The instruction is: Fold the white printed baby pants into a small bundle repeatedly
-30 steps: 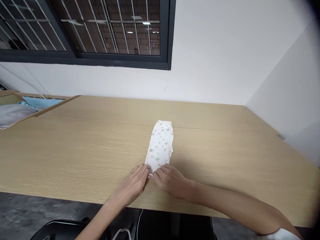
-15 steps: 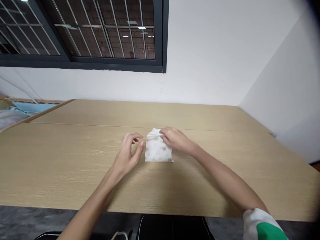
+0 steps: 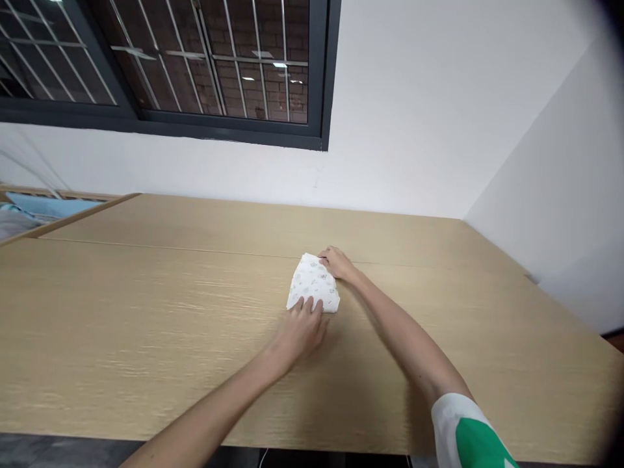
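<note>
A folded white cloth (image 3: 312,281) with small grey prints lies on the wooden table, narrower at its far end. My left hand (image 3: 303,328) is at its near edge, with the fingertips stretched out on top of the cloth and the thumb off to the right. At the far right corner, my right hand (image 3: 338,263) has its fingers bent and closed on the cloth's edge. The underside of the cloth and part of the right fingertips are hidden.
The wooden table (image 3: 146,312) reaches back to a white wall (image 3: 400,117), with a barred window (image 3: 219,58) at upper left. A blue item (image 3: 53,205) sits beyond the table's left edge. The table's front edge runs below my forearms.
My left hand has moved from beside the cloth to its near edge and now touches it. The cloth's far end looks narrower, and its raised top fold lies flatter. My right hand stays at its far right.
</note>
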Motion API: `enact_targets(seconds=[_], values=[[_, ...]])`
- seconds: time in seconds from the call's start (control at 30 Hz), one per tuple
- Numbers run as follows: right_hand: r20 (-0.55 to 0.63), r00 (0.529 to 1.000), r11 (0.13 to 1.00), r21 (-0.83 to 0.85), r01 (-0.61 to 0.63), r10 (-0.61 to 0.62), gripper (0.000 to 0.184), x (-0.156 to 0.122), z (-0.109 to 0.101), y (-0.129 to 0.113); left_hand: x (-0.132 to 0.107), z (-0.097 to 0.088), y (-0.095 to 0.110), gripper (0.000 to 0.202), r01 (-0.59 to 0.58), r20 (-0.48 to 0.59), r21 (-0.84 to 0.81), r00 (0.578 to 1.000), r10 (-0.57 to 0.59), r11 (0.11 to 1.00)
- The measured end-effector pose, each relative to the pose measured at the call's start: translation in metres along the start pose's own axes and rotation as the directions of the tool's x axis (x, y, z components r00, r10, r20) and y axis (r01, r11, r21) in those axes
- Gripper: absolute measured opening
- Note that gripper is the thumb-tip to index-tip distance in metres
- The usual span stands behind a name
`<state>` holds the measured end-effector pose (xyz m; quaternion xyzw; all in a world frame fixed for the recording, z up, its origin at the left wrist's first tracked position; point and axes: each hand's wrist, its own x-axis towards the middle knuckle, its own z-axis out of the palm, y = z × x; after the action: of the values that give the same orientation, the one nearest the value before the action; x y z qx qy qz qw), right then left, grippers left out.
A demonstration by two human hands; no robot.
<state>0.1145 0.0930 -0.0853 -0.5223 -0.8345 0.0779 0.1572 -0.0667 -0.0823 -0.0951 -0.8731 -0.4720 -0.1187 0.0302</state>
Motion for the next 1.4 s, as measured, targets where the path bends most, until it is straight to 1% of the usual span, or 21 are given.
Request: enact_targets(seconds=[0.1,0.17,0.2,0.27,0.3,0.37,0.4,0.43,0.47,0.5,0.6,0.67,0.73,0.8,0.93,1.03,1.1,1.17,1.27,1.33,1.4], values=[[-0.016,1.000,0.999,-0.033,0.007,-0.007,0.026,-0.002,-0.006,-0.001,-0.006,0.013,0.007,0.054,0.035,0.030,0.044,0.999,-0.037,0.998],[-0.065,0.997,0.999,-0.037,0.039,-0.042,0.029,-0.009,-0.008,-0.015,-0.008,0.018,0.011,0.061,0.043,0.039,0.053,0.998,-0.045,0.998],[-0.089,0.992,0.996,-0.019,0.083,-0.085,0.033,-0.016,-0.008,-0.025,-0.009,0.019,0.013,0.064,0.049,0.036,0.053,0.998,-0.051,0.997],[-0.088,0.969,0.969,0.061,0.239,-0.233,0.040,-0.034,-0.006,-0.050,-0.011,0.021,0.015,0.070,0.062,0.026,0.036,0.998,-0.063,0.997],[-0.053,0.944,0.936,0.120,0.330,-0.326,0.043,-0.044,-0.004,-0.063,-0.011,0.021,0.016,0.070,0.065,0.021,0.014,0.998,-0.065,0.998],[0.067,0.868,0.852,0.242,0.465,-0.492,0.045,-0.065,0.001,-0.083,-0.012,0.022,0.016,0.065,0.046,0.005,-0.054,0.999,-0.046,0.997],[0.128,0.831,0.821,0.291,0.491,-0.542,0.046,-0.073,0.003,-0.089,-0.012,0.022,0.016,0.061,0.030,-0.011,-0.089,0.999,-0.031,0.996],[0.184,0.804,0.807,0.326,0.493,-0.566,0.048,-0.080,0.006,-0.092,-0.012,0.022,0.015,0.058,0.010,-0.031,-0.117,0.999,-0.014,0.993],[0.233,0.789,0.807,0.346,0.479,-0.569,0.050,-0.084,0.008,-0.093,-0.012,0.022,0.015,0.056,-0.008,-0.046,-0.136,0.999,0.001,0.991],[0.277,0.785,0.819,0.351,0.454,-0.554,0.052,-0.086,0.010,-0.091,-0.012,0.021,0.015,0.056,-0.018,-0.053,-0.142,0.999,0.010,0.990],[0.362,0.801,0.872,0.311,0.379,-0.477,0.055,-0.081,0.013,-0.075,-0.011,0.019,0.017,0.061,-0.006,0.002,-0.093,1.000,0.007,0.996],[0.370,0.820,0.895,0.265,0.358,-0.438,0.054,-0.075,0.013,-0.063,-0.010,0.017,0.018,0.068,0.020,0.043,-0.025,0.999,-0.019,0.999],[0.344,0.844,0.910,0.209,0.359,-0.412,0.053,-0.069,0.013,-0.051,-0.010,0.017,0.019,0.073,0.036,0.050,0.033,0.998,-0.038,0.999],[0.314,0.868,0.923,0.144,0.358,-0.386,0.054,-0.063,0.013,-0.040,-0.010,0.018,0.019,0.074,0.044,0.036,0.051,0.998,-0.046,0.998],[0.262,0.913,0.948,0.029,0.318,-0.314,0.058,-0.051,0.012,-0.017,-0.012,0.023,0.019,0.075,0.053,0.023,0.020,0.998,-0.053,0.998],[0.227,0.932,0.955,-0.027,0.296,-0.283,0.059,-0.044,0.013,-0.002,-0.012,0.026,0.018,0.075,0.059,0.023,0.007,0.998,-0.059,0.998],[0.190,0.946,0.957,-0.072,0.279,-0.262,0.059,-0.042,0.014,0.004,-0.010,0.025,0.013,0.072,0.051,0.017,0.000,0.999,-0.051,0.999],[0.122,0.966,0.963,-0.123,0.241,-0.226,0.059,-0.043,0.014,0.007,-0.006,0.020,0.002,0.058,0.026,0.024,-0.034,0.999,-0.025,0.999],[-0.012,0.981,0.970,-0.152,0.191,-0.195,0.056,-0.054,0.011,0.002,0.000,0.010,-0.028,0.033,-0.026,0.030,-0.153,0.999,0.031,0.988],[-0.074,0.975,0.971,-0.126,0.201,-0.212,0.050,-0.067,0.005,-0.006,0.002,0.004,-0.051,0.025,-0.079,0.009,-0.220,0.996,0.083,0.972],[-0.076,0.965,0.966,-0.079,0.247,-0.253,0.040,-0.084,0.000,-0.017,0.003,0.000,-0.069,0.019,-0.136,-0.028,-0.255,0.991,0.133,0.957]])
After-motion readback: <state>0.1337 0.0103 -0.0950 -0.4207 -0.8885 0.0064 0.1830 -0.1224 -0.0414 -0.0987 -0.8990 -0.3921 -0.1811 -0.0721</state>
